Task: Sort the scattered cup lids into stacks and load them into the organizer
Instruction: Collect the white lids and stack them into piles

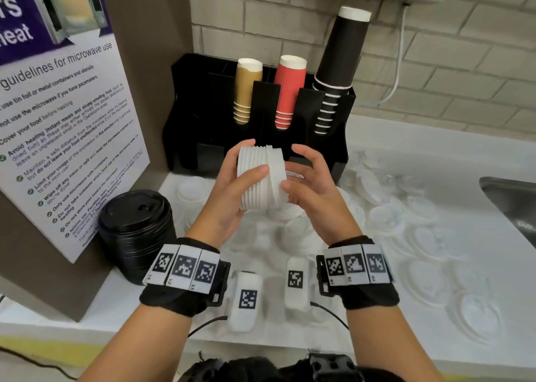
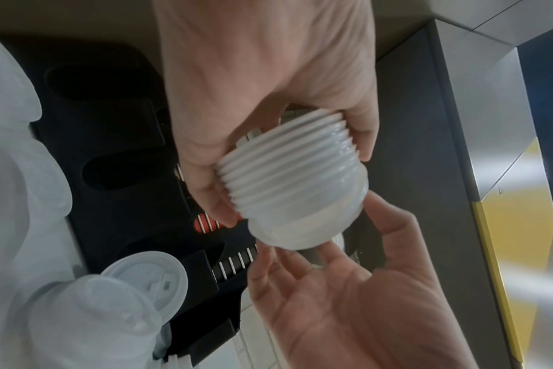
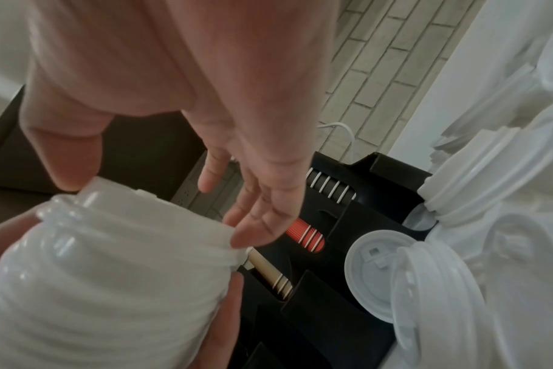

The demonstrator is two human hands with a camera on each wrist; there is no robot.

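A stack of white cup lids lies on its side in the air in front of the black organizer. My left hand grips the stack, thumb on the near side and fingers over the far side. My right hand is open at the stack's right end, with its thumb and fingertips touching the end lid. In the left wrist view the lid stack sits between the left hand above and the open right palm below. The right wrist view shows the lid stack blurred at lower left.
A stack of black lids stands at the left beside a microwave notice board. Many loose white and clear lids cover the counter ahead and right. The organizer holds tan, red and black cup stacks. A sink is at the far right.
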